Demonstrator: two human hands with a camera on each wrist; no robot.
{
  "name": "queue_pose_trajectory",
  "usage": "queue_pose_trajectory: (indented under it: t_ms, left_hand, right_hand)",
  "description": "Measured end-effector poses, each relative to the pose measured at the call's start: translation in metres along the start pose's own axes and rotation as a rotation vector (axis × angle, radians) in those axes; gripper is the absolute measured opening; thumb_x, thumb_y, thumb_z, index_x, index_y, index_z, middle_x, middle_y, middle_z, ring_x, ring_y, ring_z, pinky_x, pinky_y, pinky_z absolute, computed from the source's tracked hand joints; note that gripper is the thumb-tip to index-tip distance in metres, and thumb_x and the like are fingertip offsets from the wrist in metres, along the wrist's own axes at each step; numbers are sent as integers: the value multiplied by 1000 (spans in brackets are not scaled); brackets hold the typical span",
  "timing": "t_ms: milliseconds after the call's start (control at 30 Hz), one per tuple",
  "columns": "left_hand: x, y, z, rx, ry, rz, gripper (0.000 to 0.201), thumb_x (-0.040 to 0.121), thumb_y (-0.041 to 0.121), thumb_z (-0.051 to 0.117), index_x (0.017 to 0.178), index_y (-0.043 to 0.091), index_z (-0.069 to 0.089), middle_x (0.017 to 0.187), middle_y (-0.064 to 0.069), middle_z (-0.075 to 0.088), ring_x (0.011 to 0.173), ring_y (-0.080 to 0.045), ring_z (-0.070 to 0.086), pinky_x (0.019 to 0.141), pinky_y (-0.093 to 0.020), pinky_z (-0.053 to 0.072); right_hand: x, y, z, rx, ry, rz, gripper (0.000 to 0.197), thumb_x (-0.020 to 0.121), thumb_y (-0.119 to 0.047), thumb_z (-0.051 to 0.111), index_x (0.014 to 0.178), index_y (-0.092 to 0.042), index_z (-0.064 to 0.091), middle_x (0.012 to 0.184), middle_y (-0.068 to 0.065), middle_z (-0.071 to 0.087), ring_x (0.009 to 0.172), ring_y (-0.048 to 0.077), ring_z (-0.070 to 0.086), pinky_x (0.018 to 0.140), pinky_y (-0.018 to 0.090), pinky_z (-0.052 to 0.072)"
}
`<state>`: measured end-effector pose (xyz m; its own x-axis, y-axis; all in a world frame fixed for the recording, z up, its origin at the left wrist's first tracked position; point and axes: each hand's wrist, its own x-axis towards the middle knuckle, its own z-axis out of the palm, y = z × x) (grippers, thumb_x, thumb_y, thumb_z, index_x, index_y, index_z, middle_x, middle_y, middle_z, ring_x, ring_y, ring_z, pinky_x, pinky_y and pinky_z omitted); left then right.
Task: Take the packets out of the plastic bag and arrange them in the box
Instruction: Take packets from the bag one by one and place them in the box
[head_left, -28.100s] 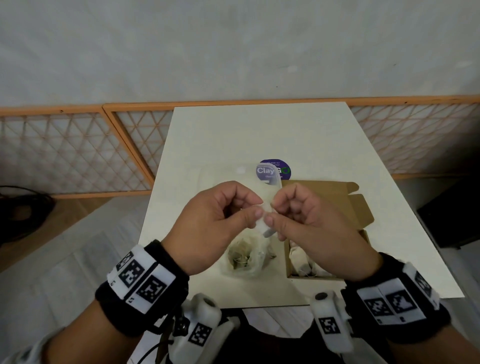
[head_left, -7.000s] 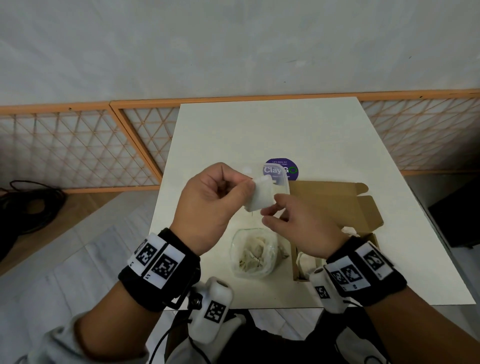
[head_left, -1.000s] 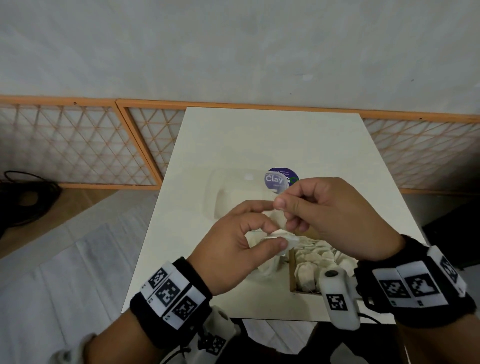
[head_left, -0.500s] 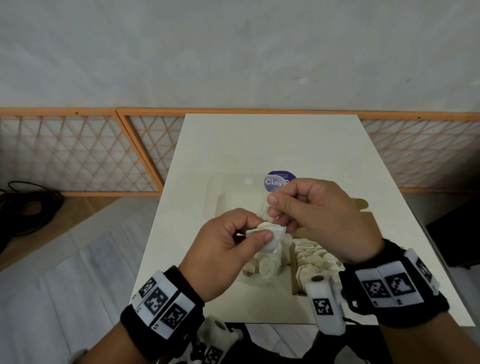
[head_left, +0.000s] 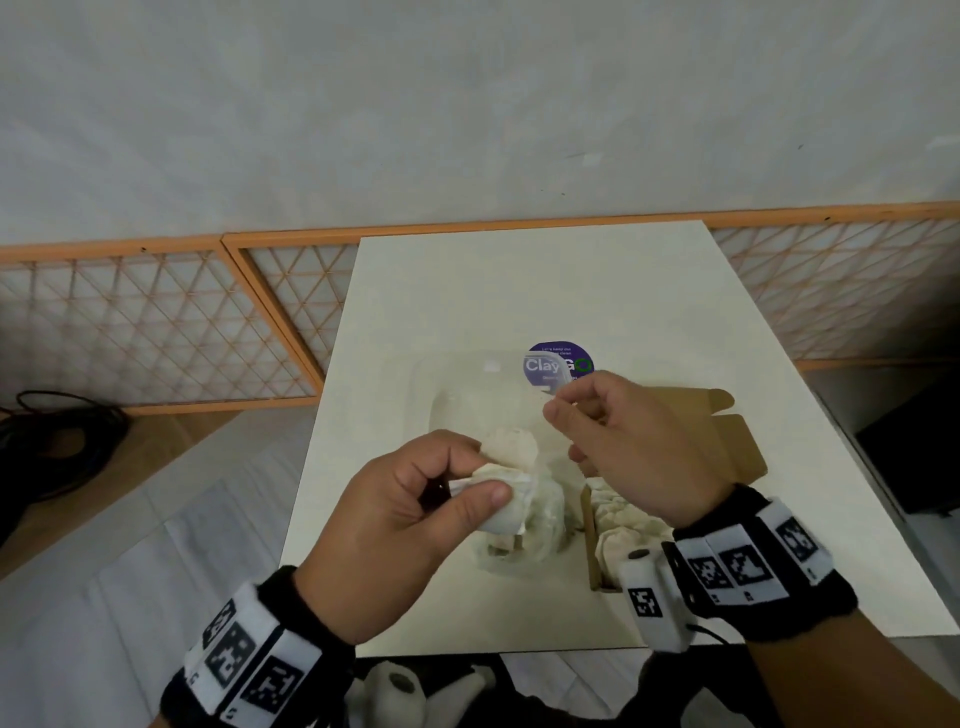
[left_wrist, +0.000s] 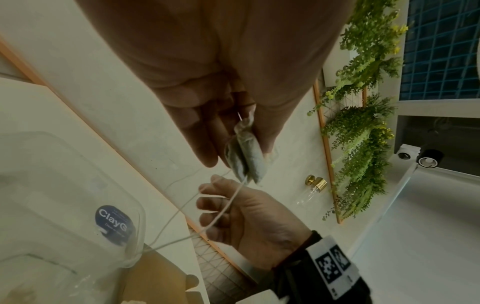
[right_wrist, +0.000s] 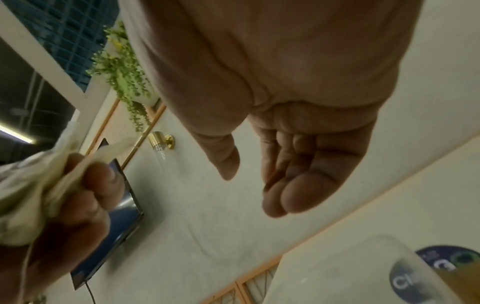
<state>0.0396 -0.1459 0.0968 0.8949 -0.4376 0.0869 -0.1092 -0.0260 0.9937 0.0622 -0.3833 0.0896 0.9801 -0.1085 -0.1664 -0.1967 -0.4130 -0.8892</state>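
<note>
My left hand (head_left: 485, 483) pinches a white packet (head_left: 506, 506) between thumb and fingers, above the clear plastic bag (head_left: 543, 538), which lies on the table with more packets inside. In the left wrist view the packet (left_wrist: 246, 158) hangs from my fingertips and its thin string (left_wrist: 223, 207) runs across the curled fingers of my right hand (left_wrist: 215, 205). My right hand (head_left: 558, 410) is raised up and to the right of the left. The brown cardboard box (head_left: 589, 545) stands open on the right, with several white packets (head_left: 618, 519) in it.
A clear plastic tub (head_left: 457, 395) with a purple round sticker (head_left: 558, 364) sits behind the bag. The box's flaps (head_left: 737, 452) spread to the right. The white table (head_left: 519, 291) is bordered by an orange lattice fence (head_left: 156, 322). Black cables (head_left: 57, 447) lie on the floor at left.
My right hand has drawn up and to the right, away from the left, pulling the string out of the packet. The left hand still holds the packet over the bag.
</note>
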Motion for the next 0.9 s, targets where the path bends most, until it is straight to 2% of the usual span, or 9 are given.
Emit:
queue_pose_trajectory:
  t_ms: [67,133,267,333,433,567,733,800,900]
  left_hand:
    - [1,1,1,6,-4,7,12,91,21,74,90,10,72,91,-9,72,84,-27,67,79,-35,54]
    - [3,2,2,15,-7,15,9,92,18,72,90,9,71,90,-8,71,84,-26,67,79,-37,54]
    - [7,6,5,-1,-3,32,8,91,17,73,90,9,72,90,-7,72,84,-26,67,79,-39,54]
    - [10,6,5,-4,-1,41,7,91,17,74,90,10,72,91,-7,72,86,-29,67,81,-46,55]
    - [12,6,4,48,13,75,8,90,25,76,89,18,75,107,-6,69,101,-31,69,91,-58,55]
    - [15,7,2,107,106,104,8,86,31,78,90,24,79,119,2,67,121,-26,65,101,-51,55]
    - [25,3,4,-24,173,121,12,87,20,77,95,11,76,110,-11,74,108,-35,70,95,-62,55]
    - [28,4,6,-76,200,107,10,87,11,77,95,8,73,103,-16,75,98,-37,71,89,-55,59]
    - [31,3,7,-117,214,125,9,86,5,76,94,8,73,96,-13,76,89,-30,72,81,-40,60]
  right_hand:
    - [-8,-9,-6,-11,69,-77,18,99,-40,65,112,-27,67,96,-6,72,77,16,72,80,44,62]
    - [-18,-22,-13,70,68,-171,16,102,-35,62,113,-27,71,96,-12,72,76,12,71,75,34,61]
    - [-37,-46,-17,161,-161,-219,22,96,-35,64,107,-22,78,96,-10,77,77,11,70,69,24,56]
    - [-38,-48,-14,159,-208,-241,17,94,-28,69,102,-18,80,89,-4,78,77,13,69,69,21,54]
    - [-36,-46,-13,142,-158,-282,12,96,-21,70,93,-15,80,75,-7,73,70,5,65,65,15,49]
    - [-34,-50,-13,4,-144,-335,13,99,-24,68,91,-23,78,72,-5,72,65,3,64,61,12,44]
    - [-32,-60,-10,-74,-173,-353,20,103,-23,61,94,-19,78,69,-6,71,58,-1,62,58,10,42]
    - [-31,-62,-9,-100,-181,-352,22,104,-27,58,95,-23,77,70,-7,72,61,-1,64,60,14,46]
    - [-30,-62,-8,-115,-191,-349,22,105,-28,56,98,-25,77,70,-3,73,64,1,66,64,19,50]
